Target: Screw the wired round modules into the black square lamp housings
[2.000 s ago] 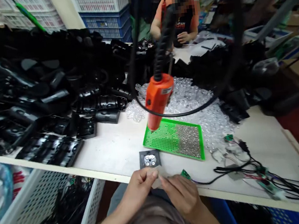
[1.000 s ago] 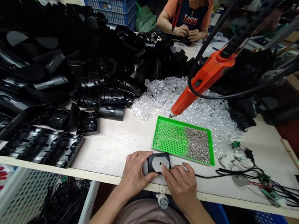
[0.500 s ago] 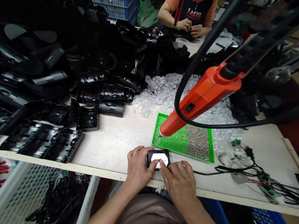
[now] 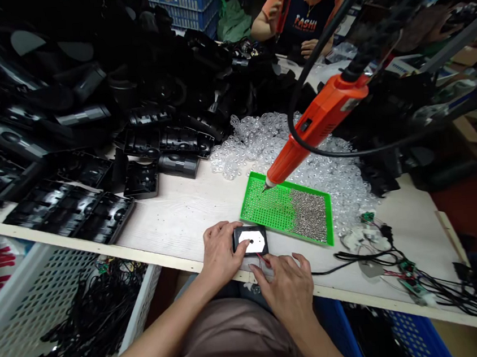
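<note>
A small black plastic housing with a white plate [image 4: 256, 234] in it lies by the front edge of the bench. My left hand [image 4: 221, 255] grips its left side, the thumb on the plate near a dark round hole. Thin red wires [image 4: 260, 257] come out at the housing's near edge. My right hand [image 4: 289, 280] is curled over them with thumb and forefinger close together. A black cable [image 4: 325, 273] emerges from beneath that hand and runs right. An orange electric screwdriver [image 4: 316, 127] hangs with its tip over a green perforated tray [image 4: 249, 218] holding many small screws.
Clear plastic pieces [image 4: 268, 135] are heaped behind the tray. Black shells [image 4: 71, 210] crowd the left and back. Circuit boards with cables [image 4: 407, 268] lie at right. A white basket of black cables [image 4: 141, 311] stands below left. Opposite sits a co-worker [image 4: 305, 24].
My right hand has drawn back from the white plate to the red wires at the near edge, uncovering the hole. My left hand keeps its hold. The screwdriver has swung slightly away from me.
</note>
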The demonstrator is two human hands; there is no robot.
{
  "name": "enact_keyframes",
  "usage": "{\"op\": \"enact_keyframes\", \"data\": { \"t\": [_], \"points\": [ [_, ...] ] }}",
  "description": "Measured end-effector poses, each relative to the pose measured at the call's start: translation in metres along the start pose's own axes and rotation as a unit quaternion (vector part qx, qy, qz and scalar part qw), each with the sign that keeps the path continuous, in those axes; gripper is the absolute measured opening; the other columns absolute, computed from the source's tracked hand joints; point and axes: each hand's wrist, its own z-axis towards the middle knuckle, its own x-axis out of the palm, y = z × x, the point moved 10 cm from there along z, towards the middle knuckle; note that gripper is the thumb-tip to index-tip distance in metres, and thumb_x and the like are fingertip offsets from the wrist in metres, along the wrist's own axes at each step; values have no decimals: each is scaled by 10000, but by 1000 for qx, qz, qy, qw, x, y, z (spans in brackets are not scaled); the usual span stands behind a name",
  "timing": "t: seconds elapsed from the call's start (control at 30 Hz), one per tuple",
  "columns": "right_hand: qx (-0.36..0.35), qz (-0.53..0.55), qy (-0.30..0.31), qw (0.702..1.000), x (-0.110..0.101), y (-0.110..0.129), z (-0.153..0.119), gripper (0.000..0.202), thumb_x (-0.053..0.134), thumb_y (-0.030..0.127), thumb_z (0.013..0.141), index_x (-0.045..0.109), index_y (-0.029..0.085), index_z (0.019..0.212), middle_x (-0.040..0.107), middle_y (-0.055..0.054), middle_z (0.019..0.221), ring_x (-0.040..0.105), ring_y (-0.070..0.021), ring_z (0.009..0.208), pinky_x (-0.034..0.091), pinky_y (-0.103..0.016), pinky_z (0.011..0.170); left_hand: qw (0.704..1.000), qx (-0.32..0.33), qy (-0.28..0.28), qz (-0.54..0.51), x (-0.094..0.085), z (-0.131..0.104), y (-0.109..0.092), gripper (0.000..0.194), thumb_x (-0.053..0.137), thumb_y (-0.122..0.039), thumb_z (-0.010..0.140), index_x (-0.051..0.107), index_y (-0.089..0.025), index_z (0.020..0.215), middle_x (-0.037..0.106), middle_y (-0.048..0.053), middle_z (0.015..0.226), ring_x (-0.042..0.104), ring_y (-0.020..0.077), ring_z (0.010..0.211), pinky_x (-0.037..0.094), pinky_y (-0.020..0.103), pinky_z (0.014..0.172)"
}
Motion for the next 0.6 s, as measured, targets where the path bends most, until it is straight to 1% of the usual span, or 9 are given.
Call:
{"op": "enact_keyframes", "data": {
  "t": [0.07, 0.13, 0.27, 0.37, 0.47, 0.53, 0.6],
  "points": [
    [3, -23, 11, 1000, 3, 4, -1, 223, 528, 340, 931, 645, 177, 833, 675, -40, 680, 602, -198, 684, 339, -402, 859, 1000, 1, -6, 5, 0, -1, -1, 338, 552, -336, 871, 532, -208, 1183, 646, 83, 1136, 510, 286, 1155, 320, 478, 979],
    [5, -38, 21, 999, 7, 6, -1, 212, 497, 259, 943, 644, 176, 814, 665, -38, 658, 595, -197, 669, 328, -387, 809, 1000, 5, -9, 7, 1, -3, -2, 335, 538, -331, 879, 520, -200, 1188, 640, 86, 1137, 504, 286, 1163, 311, 481, 987],
    [8, -20, 27, 999, 15, 12, -1, 271, 433, 155, 947, 646, 174, 780, 654, -35, 639, 583, -185, 661, 312, -361, 767, 1000, 5, -13, 8, 5, -4, -5, 331, 500, -315, 897, 484, -195, 1204, 621, 87, 1169, 471, 290, 1199, 266, 508, 1029],
    [14, 13, 29, 999, 21, 16, -1, 272, 431, 148, 948, 652, 174, 790, 654, -23, 645, 585, -174, 663, 317, -352, 762, 1000, -1, -15, 7, 8, -4, -6, 329, 484, -288, 893, 470, -186, 1205, 608, 95, 1185, 450, 294, 1225, 241, 522, 1054],
    [4, -2, 28, 1000, 24, 15, -2, 235, 451, 145, 942, 659, 168, 835, 652, -21, 653, 584, -177, 670, 326, -357, 751, 1000, -2, -16, 3, 8, -5, -7, 321, 476, -290, 893, 469, -192, 1199, 609, 95, 1181, 450, 294, 1228, 240, 523, 1058],
    [-21, -28, 23, 999, 20, 13, -3, 204, 469, 146, 938, 661, 168, 876, 654, -22, 666, 582, -182, 684, 339, -364, 758, 1000, 0, -15, -1, 7, -5, -6, 317, 477, -299, 895, 472, -199, 1197, 613, 93, 1179, 456, 294, 1221, 243, 521, 1053],
    [-59, -22, 5, 998, 9, 11, -7, 165, 497, 168, 936, 661, 168, 952, 688, -42, 764, 604, -193, 765, 369, -374, 808, 1000, 2, -10, -6, 5, -4, -5, 312, 488, -302, 891, 483, -203, 1187, 619, 92, 1171, 464, 295, 1213, 251, 516, 1043]
  ]
}}
